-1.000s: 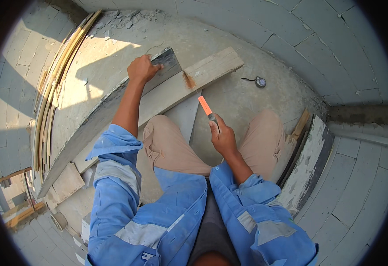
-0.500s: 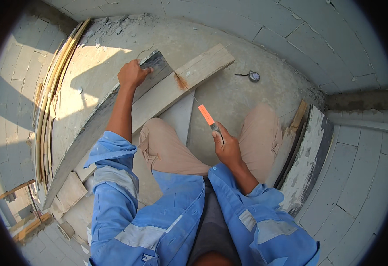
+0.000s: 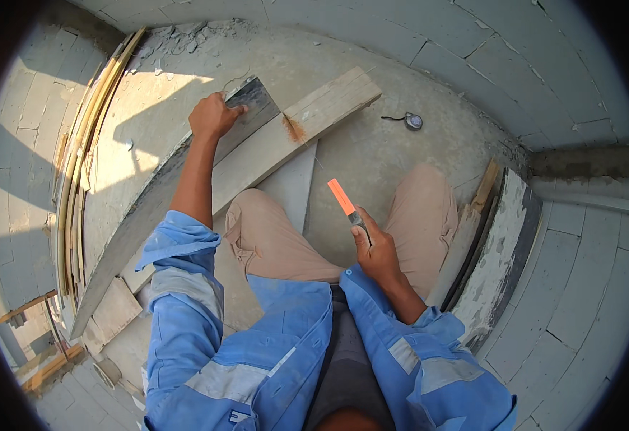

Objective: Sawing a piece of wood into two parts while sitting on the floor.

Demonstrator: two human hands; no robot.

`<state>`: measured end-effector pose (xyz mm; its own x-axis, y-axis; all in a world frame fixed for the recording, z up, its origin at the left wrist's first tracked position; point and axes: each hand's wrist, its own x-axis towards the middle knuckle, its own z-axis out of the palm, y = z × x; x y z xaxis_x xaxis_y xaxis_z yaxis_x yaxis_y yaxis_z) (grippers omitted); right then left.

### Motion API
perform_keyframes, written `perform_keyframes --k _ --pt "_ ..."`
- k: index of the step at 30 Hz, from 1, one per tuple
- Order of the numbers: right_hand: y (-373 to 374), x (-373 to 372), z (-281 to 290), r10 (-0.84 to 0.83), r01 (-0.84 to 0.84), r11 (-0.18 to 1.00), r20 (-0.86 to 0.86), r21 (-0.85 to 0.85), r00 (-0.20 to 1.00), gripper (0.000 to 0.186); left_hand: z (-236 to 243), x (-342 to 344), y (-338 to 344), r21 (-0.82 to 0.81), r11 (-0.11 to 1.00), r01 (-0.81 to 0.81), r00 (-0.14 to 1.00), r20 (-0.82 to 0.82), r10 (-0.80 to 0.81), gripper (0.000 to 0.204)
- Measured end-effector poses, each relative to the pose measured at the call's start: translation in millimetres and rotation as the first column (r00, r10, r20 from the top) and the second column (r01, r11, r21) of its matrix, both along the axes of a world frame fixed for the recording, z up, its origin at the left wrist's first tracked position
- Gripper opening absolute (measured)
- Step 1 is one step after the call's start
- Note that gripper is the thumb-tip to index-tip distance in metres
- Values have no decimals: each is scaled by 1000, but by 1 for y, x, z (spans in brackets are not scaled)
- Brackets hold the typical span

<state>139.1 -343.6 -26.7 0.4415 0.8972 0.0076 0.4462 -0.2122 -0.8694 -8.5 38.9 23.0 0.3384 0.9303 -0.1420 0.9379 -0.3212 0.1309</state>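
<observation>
My left hand [image 3: 214, 115] grips the top edge of a long grey board [image 3: 255, 100], darker at its far end, lying along a pale wooden beam [image 3: 339, 97] with a rusty-brown patch [image 3: 293, 128] beside the board's end. My right hand [image 3: 372, 248] is closed on an orange-and-dark hand tool [image 3: 342, 196] above the gap between my knees, clear of the beam; its thin blade is hard to make out now. A small tape measure [image 3: 412, 121] lies on the concrete floor to the right of the beam.
Long thin wooden strips [image 3: 88, 179] line the left side. A flaking white board [image 3: 497, 251] and dark strips lie beside my right leg. Grey block walls [image 3: 472, 50] surround the floor [image 3: 429, 100], with rubble [image 3: 192, 39] at the far edge. A pale flat board [image 3: 300, 187] sits under the beam.
My right hand has moved back toward me and slightly right with the tool, away from the brown patch. My left hand and the board shifted left in the view, along with the surroundings.
</observation>
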Motion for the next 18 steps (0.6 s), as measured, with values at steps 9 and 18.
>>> perform_keyframes --k 9,18 --pt "172 3 -41 -65 79 982 88 -171 994 44 -16 15 -3 14 999 29 999 -24 -28 58" --pt "8 -3 11 -41 40 999 -17 -16 999 44 -4 0 -1 -2 1000 -1 1000 -13 1 66"
